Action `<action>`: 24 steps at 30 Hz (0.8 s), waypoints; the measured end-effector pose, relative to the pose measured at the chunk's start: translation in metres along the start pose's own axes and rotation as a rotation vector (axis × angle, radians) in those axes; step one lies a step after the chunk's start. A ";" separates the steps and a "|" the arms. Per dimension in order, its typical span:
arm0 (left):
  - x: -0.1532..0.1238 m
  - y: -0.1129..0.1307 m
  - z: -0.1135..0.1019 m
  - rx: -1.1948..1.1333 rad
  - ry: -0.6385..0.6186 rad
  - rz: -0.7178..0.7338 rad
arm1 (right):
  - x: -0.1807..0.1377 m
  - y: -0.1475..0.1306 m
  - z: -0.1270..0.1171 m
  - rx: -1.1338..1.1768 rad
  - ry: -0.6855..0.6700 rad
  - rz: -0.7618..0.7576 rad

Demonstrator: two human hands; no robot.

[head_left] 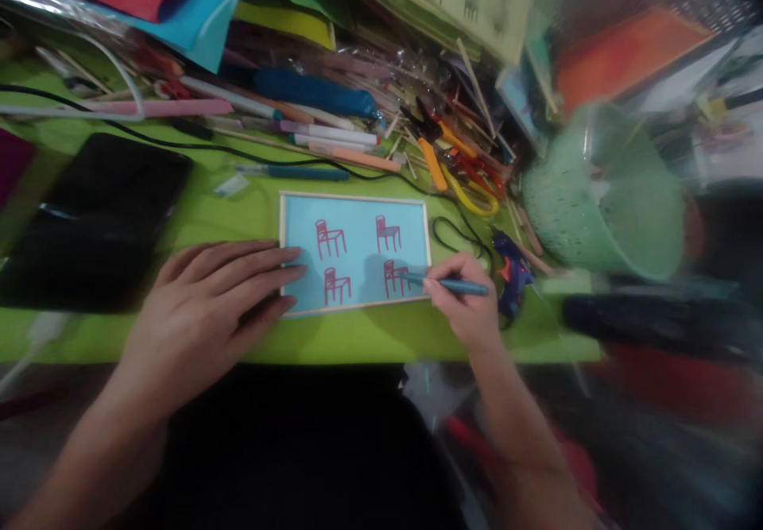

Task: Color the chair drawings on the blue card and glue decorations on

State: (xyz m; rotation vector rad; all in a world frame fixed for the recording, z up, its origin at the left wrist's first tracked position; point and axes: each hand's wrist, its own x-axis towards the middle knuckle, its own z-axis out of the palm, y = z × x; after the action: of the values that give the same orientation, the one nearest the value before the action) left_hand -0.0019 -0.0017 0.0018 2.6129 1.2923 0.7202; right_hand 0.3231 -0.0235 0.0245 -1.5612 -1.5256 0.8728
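A light-blue card (358, 232) with a thin pale frame lies on the lime-green table (381, 339). Several small red chairs are drawn on it. My left hand (220, 303) lies flat, fingers stretched out, with the fingertips pressing the card's left edge. My right hand (462, 295) is closed in a pinch on a teal pen (453, 284), whose tip touches the lower right chair drawing.
A black tablet (95, 220) lies at the left. Behind the card lies a heap of markers (334, 134), sticks, pliers and scissors (470, 188). A green speckled bucket (602, 204) stands at the right, a blue glue gun (513, 272) beside my right hand. Coloured paper sheets (196, 5) pile at the back.
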 end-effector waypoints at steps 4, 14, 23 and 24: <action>-0.002 -0.001 0.001 -0.013 -0.006 -0.023 | 0.000 -0.001 0.001 -0.005 0.009 0.004; -0.001 -0.002 0.000 -0.007 -0.007 -0.016 | 0.000 0.000 0.001 0.015 0.008 0.011; -0.002 -0.002 0.001 -0.002 0.001 -0.005 | 0.001 -0.003 0.000 0.023 -0.012 0.010; -0.002 -0.001 0.002 -0.002 0.008 -0.003 | 0.002 -0.003 0.000 0.021 -0.009 0.015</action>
State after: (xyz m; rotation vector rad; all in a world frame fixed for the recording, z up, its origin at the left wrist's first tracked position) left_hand -0.0033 -0.0023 -0.0008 2.6085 1.2970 0.7311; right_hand 0.3217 -0.0220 0.0271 -1.5570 -1.5084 0.9030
